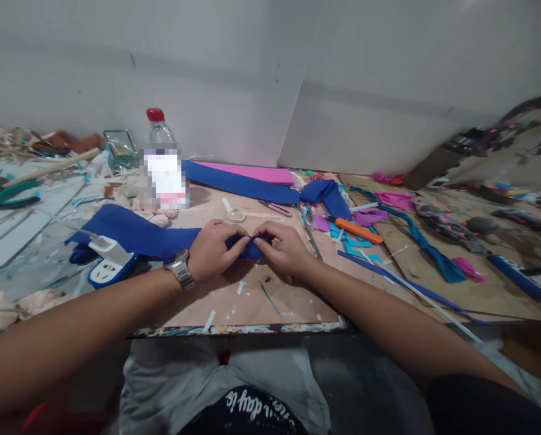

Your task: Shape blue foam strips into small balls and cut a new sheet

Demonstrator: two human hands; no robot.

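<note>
A strip of blue fabric point(134, 232) runs from the left of the wooden board to the middle, where both hands pinch its end. My left hand point(218, 248), with a metal watch on the wrist, is closed on the fabric with thumb and fingers. Facing it, my right hand point(281, 249) grips the same end, thumb almost meeting the left thumb. The cloth between them looks gathered or folded; its exact shape is partly hidden by the fingers. Just beyond the hands lies a roll of clear tape point(237, 214).
Farther back lie another blue strip point(243, 183) and a pink strip point(261, 174). An orange cutter point(358, 231) sits among scraps at right. A power strip point(109, 266) with a white plug is at left, near green-handled pliers point(11, 194). A red-capped bottle point(159, 127) stands behind.
</note>
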